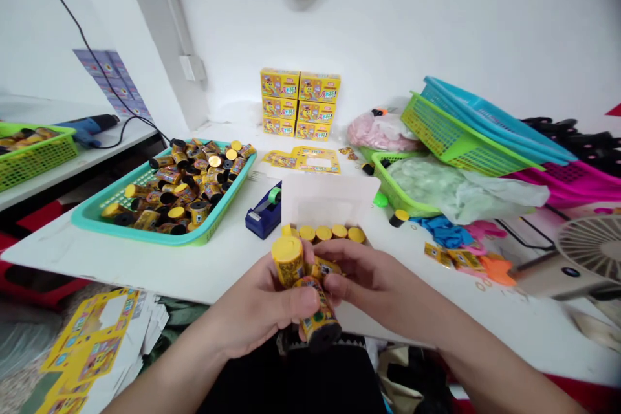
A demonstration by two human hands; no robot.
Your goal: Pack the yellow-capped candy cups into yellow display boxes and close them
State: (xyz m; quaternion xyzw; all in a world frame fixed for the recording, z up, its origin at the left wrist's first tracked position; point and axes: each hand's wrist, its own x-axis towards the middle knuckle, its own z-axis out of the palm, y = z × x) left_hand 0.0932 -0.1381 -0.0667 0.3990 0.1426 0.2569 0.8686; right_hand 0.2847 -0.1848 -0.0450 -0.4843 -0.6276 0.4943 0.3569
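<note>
- Three small cylinders (290, 266) are held between my two grips, at the near edge of the table (218, 265).
- Left grip (262, 307): closed on two of them. The thumb lies across the black-ended cylinder (317, 314), which tilts with its dark end toward me. The yellow-capped cylinder (287, 249) is beyond it, cap up. Crossing the thumb this way probably clamps both in one palm.
- Right grip (376, 278): thumb and fingers closed around the third cylinder (324, 267), beside the other two, likely steadying the cluster. Whether my left fingers also support it is hidden.
- Directly beyond both grips: an open box (330, 200), its white flap upright, presumably so as not to cover the row of yellow caps (324, 233) inside.
- Left of the left grip: a turquoise basket (145, 237) heaped with similar cylinders; its raised rim appears to stop them rolling. A tape dispenser (262, 220) sits between basket and box.
- Farther beyond the grips: a flat printed carton (305, 158), then six yellow boxes (298, 103) in two columns, seemingly stacked to save space.
- Right of the right grip and beyond: a loose cylinder (398, 218) beside a green basket (395, 191).
</note>
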